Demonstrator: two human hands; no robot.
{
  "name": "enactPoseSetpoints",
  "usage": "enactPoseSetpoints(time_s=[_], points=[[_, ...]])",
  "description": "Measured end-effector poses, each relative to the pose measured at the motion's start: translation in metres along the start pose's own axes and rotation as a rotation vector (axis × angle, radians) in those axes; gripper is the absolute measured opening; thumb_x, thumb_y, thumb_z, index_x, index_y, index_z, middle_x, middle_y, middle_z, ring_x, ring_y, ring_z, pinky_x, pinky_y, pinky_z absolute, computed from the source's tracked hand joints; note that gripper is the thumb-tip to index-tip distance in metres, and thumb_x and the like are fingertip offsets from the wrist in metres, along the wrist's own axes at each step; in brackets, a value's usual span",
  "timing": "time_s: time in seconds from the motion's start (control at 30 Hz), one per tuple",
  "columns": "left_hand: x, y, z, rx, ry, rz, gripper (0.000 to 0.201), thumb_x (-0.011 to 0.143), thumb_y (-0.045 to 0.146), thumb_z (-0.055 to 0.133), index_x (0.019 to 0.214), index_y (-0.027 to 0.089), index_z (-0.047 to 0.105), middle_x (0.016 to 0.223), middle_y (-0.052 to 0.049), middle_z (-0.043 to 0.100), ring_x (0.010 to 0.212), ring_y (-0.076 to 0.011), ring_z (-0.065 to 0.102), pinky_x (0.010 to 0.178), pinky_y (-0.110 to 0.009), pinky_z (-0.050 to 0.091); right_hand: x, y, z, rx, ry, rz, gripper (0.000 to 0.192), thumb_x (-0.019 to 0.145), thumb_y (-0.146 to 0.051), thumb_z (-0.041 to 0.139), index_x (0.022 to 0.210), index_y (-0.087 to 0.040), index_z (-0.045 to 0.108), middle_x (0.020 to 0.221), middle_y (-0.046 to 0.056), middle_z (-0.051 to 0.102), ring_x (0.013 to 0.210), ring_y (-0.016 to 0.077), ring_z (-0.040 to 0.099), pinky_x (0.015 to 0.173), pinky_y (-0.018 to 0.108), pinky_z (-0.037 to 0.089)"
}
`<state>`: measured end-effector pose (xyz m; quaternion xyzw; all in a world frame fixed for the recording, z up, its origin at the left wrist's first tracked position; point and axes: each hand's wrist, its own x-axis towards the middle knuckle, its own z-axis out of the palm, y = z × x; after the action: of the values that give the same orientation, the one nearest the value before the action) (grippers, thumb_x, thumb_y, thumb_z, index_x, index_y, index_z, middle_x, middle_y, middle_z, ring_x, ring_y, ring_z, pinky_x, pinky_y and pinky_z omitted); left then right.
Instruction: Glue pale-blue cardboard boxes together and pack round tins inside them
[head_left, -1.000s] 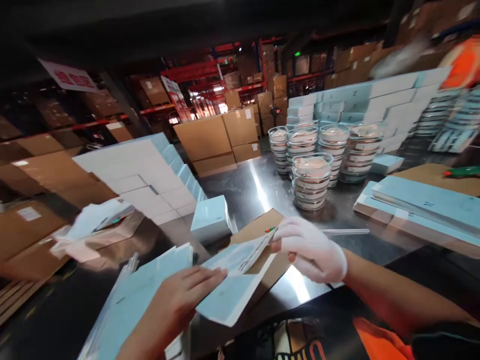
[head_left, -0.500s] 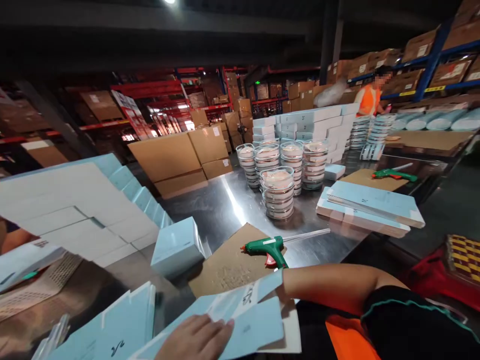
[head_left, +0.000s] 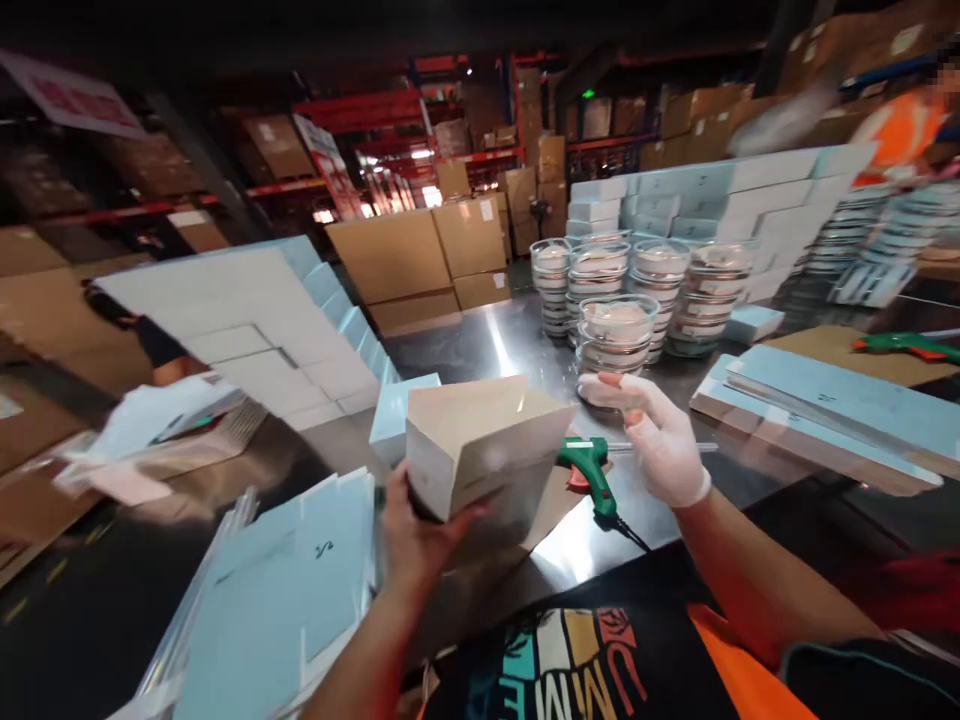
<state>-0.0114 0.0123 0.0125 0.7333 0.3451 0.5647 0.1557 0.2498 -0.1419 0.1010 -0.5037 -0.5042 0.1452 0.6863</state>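
Note:
My left hand (head_left: 421,540) grips a small open-topped carton (head_left: 480,460) from below, its pale inside facing up. My right hand (head_left: 660,435), in a white glove, is out over the table with fingers extended and thumb apart, and no held thing is visible. Its fingertips are at the foot of the front stack of round glass containers (head_left: 616,335); whether they touch is unclear. Below that hand lies a green glue gun (head_left: 589,458) with a clear glue stick in its back. A closed light-blue box (head_left: 394,412) is partly hidden behind the carton.
Flattened blue cartons (head_left: 281,580) lie at the left beside clear glue sticks (head_left: 202,590). More flat cartons (head_left: 840,395) rest at the right. Boxes are piled high at the back left (head_left: 247,310) and back right (head_left: 780,200). A person in an orange vest (head_left: 904,130) stands far right.
The flat carton under my left hand is now a raised, open carton in that hand. My right hand has come into view, extended toward the glass stack. The view has shifted left.

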Motion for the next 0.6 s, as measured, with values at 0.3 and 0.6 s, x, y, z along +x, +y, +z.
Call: enactPoseSetpoints(time_s=[0.3,0.6], points=[[-0.012,0.010,0.016,-0.349,-0.180,0.244,0.107,0.072,0.066,0.093,0.161,0.028,0.046,0.140,-0.017,0.067,0.129,-0.0385,0.069,0.102,-0.052,0.061,-0.015,0.012,0.053,0.247,-0.200,0.350,0.084,0.078,-0.092,0.071,0.122,-0.020,0.078,0.114,0.014,0.080,0.102,0.0303,0.076,0.086,0.040,0.064],[-0.014,0.011,0.000,-0.352,-0.004,0.229,0.073,0.084,0.071,0.082,0.139,0.027,0.064,0.131,-0.012,0.071,0.124,-0.0318,0.071,0.106,-0.047,0.058,-0.003,0.022,0.088,-0.035,0.079,0.081,0.049,0.084,-0.031,0.067,0.132,-0.024,0.065,0.125,0.008,0.076,0.112,0.0237,0.071,0.102,0.039,0.057]])
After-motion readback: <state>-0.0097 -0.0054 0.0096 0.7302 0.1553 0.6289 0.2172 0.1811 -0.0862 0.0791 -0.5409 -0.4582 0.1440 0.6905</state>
